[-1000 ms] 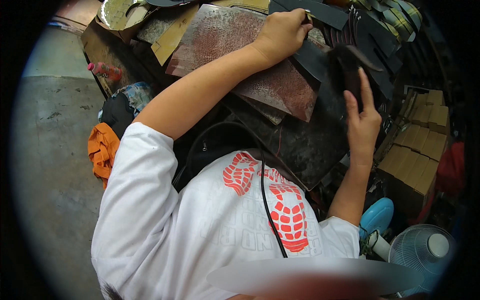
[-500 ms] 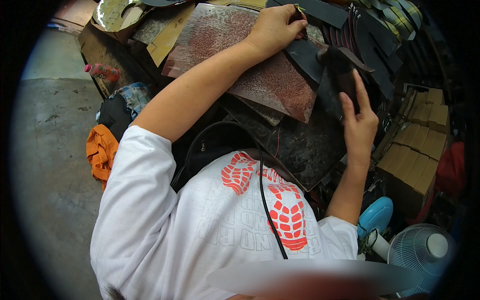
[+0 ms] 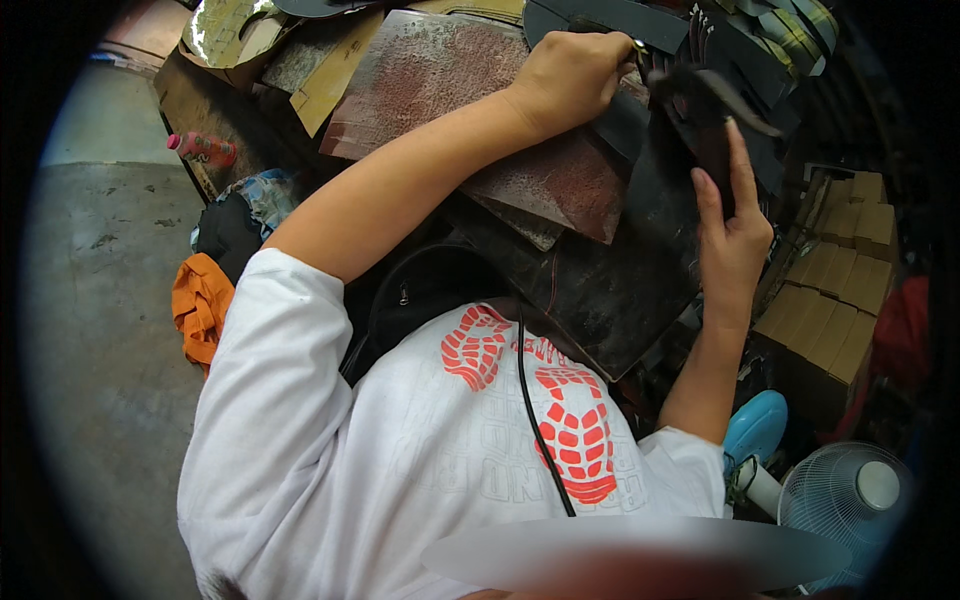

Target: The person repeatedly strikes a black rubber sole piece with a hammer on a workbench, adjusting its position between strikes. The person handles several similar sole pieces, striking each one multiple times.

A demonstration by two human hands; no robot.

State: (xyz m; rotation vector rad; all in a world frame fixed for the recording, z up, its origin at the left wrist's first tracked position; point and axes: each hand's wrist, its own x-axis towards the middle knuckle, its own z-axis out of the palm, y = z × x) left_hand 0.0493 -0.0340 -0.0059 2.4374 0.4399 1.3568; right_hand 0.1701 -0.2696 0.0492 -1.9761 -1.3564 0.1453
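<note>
My left hand (image 3: 580, 80) is closed, reaching over the reddish worn board. A thin tool (image 3: 640, 48) with a yellowish end pokes out of its fingers; most of it is hidden. My right hand (image 3: 735, 235) grips a dark, curved leather-like piece (image 3: 715, 110) between thumb and fingers, with the index finger stretched along it. The piece is held up at the right of the board, its far end touching or nearly touching the tool. Flat black cut pieces (image 3: 575, 22) lie just beyond my left hand.
The speckled reddish board (image 3: 420, 80) rests on a dark, stained worktable (image 3: 600, 310). Yellowish card pieces (image 3: 335, 75) and a pink-capped bottle (image 3: 205, 150) are at the left. Cardboard boxes (image 3: 820, 320) and a fan (image 3: 840, 510) stand at the right. A black cable (image 3: 535, 420) hangs before me.
My left hand has moved right and nearer, bringing the tool up to the dark piece. My right hand has shifted slightly right with the piece, which is tilted differently.
</note>
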